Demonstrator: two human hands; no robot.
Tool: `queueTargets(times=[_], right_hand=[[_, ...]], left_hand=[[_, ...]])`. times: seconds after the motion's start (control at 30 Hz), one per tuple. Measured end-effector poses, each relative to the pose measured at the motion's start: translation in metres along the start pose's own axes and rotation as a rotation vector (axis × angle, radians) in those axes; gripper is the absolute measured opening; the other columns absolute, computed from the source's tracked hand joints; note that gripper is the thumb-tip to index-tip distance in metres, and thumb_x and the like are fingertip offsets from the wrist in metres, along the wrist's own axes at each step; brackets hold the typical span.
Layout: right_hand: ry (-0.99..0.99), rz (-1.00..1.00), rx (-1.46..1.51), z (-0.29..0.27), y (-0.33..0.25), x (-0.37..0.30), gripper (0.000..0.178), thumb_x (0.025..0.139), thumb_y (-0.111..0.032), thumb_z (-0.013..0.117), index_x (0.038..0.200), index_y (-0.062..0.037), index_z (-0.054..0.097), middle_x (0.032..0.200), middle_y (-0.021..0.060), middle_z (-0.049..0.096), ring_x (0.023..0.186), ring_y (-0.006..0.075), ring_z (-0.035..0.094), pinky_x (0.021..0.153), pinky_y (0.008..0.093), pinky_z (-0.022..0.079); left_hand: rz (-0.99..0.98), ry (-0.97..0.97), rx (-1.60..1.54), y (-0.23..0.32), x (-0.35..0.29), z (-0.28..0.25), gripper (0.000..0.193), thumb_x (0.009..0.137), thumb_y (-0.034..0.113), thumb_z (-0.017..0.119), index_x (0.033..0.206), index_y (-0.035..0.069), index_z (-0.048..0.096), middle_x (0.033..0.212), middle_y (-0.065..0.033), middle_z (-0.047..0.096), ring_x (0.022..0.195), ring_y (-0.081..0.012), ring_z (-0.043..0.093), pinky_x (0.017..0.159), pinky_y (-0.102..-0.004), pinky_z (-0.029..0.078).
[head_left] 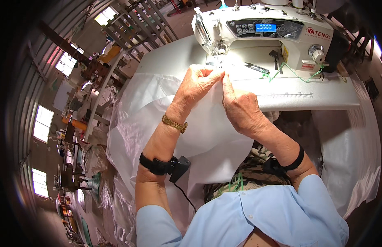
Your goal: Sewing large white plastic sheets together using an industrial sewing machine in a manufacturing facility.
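Nearest the person, white translucent sheeting [207,140] drapes from the lap up over the table [281,92] edge, slack so it can feed forward. The left hand [197,82] has thumb and fingers pressed together, pinching the sheet's upper edge; the right hand [240,108] pinches the same edge just beside it, at about three o'clock. The held edge sits at each hand's twelve o'clock, right below the needle of the white sewing machine [261,37], likely to line up a seam, though glare hides the foot. Farther off, small snips [256,68] lie on the machine bed.
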State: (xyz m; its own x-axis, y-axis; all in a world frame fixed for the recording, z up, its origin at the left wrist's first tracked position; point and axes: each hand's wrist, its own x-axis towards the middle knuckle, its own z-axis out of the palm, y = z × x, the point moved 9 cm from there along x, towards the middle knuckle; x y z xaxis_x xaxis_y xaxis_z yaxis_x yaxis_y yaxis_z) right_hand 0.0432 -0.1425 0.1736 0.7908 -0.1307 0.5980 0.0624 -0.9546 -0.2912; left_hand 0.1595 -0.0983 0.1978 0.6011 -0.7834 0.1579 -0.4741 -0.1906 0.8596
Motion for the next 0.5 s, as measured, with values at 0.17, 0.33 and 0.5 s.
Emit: queueTargets(times=[0.17,0.33,0.5], right_hand=[[0.112,0.043,0.376,-0.006,0.015,-0.009,0.033,0.092,-0.007,0.056,0.119,0.0114,0.05,0.067,0.0221,0.058,0.066,0.0396,0.061,0.059,0.0438,0.049],[-0.017,0.012,0.367,0.033,0.012,-0.057,0.036,0.09,-0.01,0.062,0.121,0.0072,0.054,0.078,0.025,0.061,0.071,0.0425,0.062,0.064,0.0459,0.05],[0.064,0.1,0.637,-0.004,0.034,-0.038,0.044,0.095,-0.031,0.064,0.119,0.0056,0.06,0.085,0.0201,0.064,0.08,0.0288,0.066,0.074,0.0382,0.052]], left_hand=[[0.119,-0.066,0.061,0.021,-0.004,0.0,0.025,0.097,0.019,0.063,0.082,-0.001,0.065,0.067,0.0063,0.052,0.061,-0.0054,0.038,0.054,-0.0265,0.034],[0.486,0.199,0.502,0.069,-0.011,-0.02,0.021,0.097,0.011,0.06,0.085,-0.005,0.058,0.063,-0.0084,0.044,0.058,-0.0111,0.037,0.052,-0.0295,0.035],[0.425,0.114,0.209,0.052,-0.014,-0.028,0.022,0.1,0.013,0.057,0.087,-0.003,0.062,0.072,0.0041,0.053,0.068,-0.0049,0.044,0.061,-0.0218,0.039]])
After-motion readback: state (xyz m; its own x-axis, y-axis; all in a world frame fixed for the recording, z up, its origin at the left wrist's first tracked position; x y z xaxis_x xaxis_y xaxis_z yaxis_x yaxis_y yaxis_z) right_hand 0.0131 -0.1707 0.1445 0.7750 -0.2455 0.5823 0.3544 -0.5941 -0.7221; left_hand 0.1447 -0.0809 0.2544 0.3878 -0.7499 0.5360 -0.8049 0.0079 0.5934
